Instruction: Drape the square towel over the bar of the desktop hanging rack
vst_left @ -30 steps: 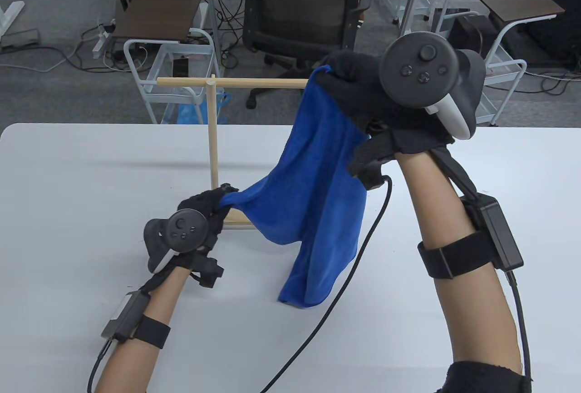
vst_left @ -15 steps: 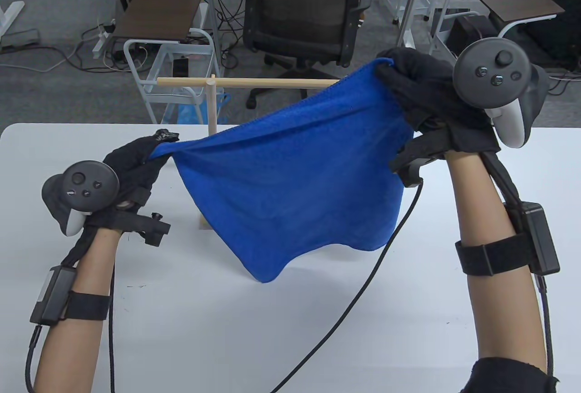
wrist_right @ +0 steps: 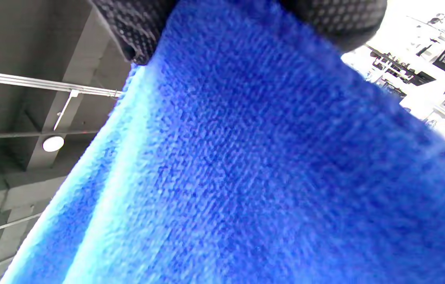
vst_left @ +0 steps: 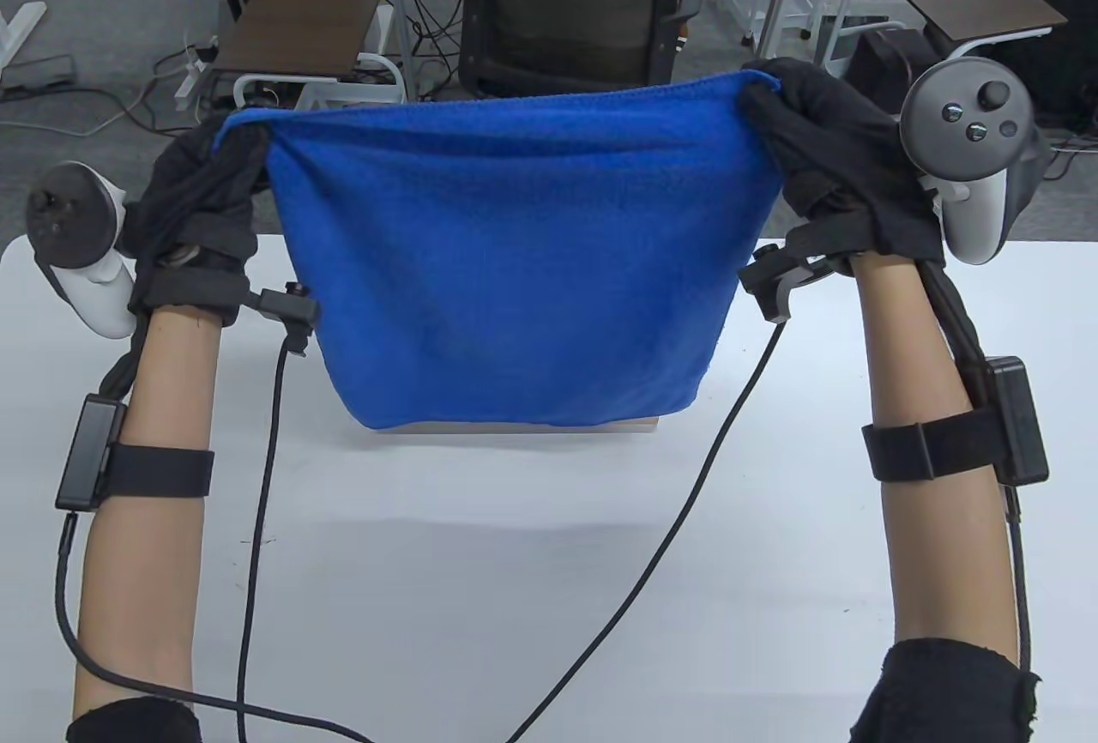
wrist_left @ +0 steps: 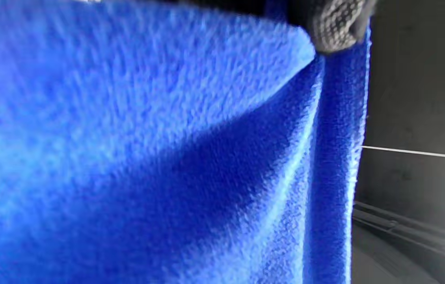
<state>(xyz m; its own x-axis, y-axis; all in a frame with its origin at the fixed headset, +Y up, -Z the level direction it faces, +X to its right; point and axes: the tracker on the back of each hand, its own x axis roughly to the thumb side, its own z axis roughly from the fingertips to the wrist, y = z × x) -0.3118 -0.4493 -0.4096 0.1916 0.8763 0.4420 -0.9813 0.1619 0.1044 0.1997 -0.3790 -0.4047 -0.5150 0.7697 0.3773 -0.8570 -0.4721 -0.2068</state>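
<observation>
Black knit gloves, bare forearms, black straps, boxes and cables.

Even bright table view; blurred, overexposed wrist close-ups.

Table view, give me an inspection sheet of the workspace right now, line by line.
Surface: white table, bare where visible.
Job's things: blue towel stretched flat in the air, hiding the rack's bar; only the rack base shows.
Clutter: nothing seen.
Grippers: left hand and right hand each grip a top corner.
Cables: black glove cables trail across the table.
Surroundings: office chair, side tables, carts.
</observation>
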